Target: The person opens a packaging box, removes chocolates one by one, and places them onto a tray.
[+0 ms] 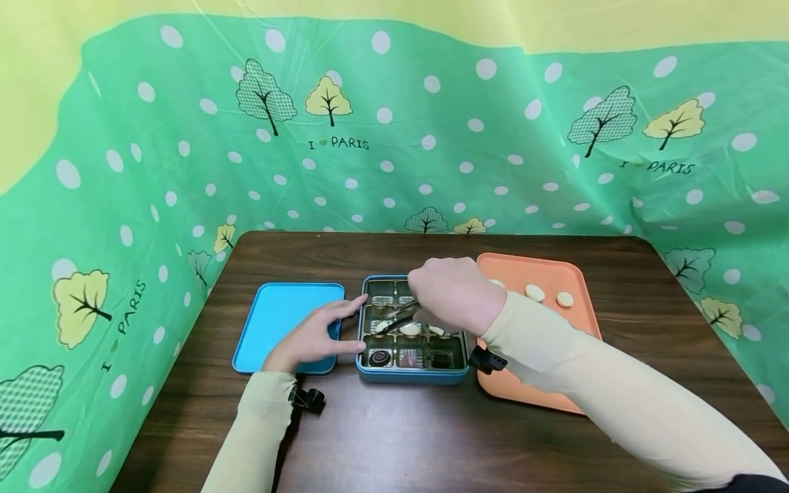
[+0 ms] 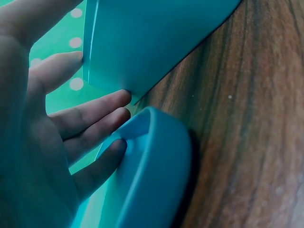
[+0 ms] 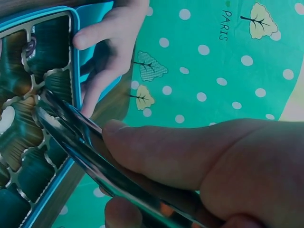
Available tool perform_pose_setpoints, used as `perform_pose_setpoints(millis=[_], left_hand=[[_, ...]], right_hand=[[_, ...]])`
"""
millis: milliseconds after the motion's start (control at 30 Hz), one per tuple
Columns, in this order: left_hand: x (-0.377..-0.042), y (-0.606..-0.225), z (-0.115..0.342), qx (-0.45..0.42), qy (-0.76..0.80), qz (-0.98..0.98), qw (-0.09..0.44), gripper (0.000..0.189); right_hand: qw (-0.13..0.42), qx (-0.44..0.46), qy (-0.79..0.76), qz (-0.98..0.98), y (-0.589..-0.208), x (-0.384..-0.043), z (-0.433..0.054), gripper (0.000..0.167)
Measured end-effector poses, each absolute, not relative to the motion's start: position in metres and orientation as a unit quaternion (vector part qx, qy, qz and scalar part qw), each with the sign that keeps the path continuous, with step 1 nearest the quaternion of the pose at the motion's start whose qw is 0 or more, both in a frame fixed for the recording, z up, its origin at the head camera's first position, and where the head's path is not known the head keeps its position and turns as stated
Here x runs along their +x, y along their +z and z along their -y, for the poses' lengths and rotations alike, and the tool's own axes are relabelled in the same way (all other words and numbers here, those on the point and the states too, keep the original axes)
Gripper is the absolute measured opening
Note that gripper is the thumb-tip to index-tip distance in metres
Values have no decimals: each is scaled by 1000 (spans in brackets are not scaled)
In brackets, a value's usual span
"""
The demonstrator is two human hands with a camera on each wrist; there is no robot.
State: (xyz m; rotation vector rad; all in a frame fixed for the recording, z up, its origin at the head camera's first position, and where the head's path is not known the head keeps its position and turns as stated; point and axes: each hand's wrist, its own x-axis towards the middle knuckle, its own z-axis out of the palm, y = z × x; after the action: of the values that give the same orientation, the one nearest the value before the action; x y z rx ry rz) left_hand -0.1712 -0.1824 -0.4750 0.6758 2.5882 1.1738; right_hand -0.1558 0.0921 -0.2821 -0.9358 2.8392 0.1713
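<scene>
Metal tongs [image 1: 401,320] are in my right hand [image 1: 459,294], gripped between thumb and fingers, tips lowered into the left part of a blue box's [image 1: 413,375] middle row. In the right wrist view the tongs [image 3: 90,156] hide what is at their tips. White round pieces [image 1: 409,329] sit in the middle row. The front row holds a dark spiral piece [image 1: 379,357], a reddish-brown piece [image 1: 409,358] and a dark square [image 1: 441,359]. My left hand [image 1: 317,335] touches the box's left side with thumb and fingers spread; other fingers [image 2: 97,128] extend near the blue lid.
Left of the box lies a blue lid [image 1: 277,308], partly under my left hand. To the right is an orange tray [image 1: 555,270] with several white round pieces [image 1: 534,293], partly covered by my right forearm. Patterned green cloth [image 1: 394,137] hangs behind the wooden table [image 1: 394,438].
</scene>
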Motion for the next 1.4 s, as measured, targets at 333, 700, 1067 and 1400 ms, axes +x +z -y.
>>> perform_pose_setpoints(millis=[333, 700, 1067, 1400], left_hand=[[-171, -471, 181, 233, 406, -877, 104, 90], [-169, -474, 181, 221, 402, -881, 114, 91], [-169, -472, 181, 231, 403, -878, 113, 90], [-168, -471, 180, 231, 401, -880, 111, 91]], right_hand=[[63, -314, 45, -946, -285, -156, -95, 43], [53, -337, -17, -940, -287, -152, -106, 40], [71, -320, -39, -944, -285, -148, -115, 11], [101, -285, -52, -952, -273, -143, -120, 18]])
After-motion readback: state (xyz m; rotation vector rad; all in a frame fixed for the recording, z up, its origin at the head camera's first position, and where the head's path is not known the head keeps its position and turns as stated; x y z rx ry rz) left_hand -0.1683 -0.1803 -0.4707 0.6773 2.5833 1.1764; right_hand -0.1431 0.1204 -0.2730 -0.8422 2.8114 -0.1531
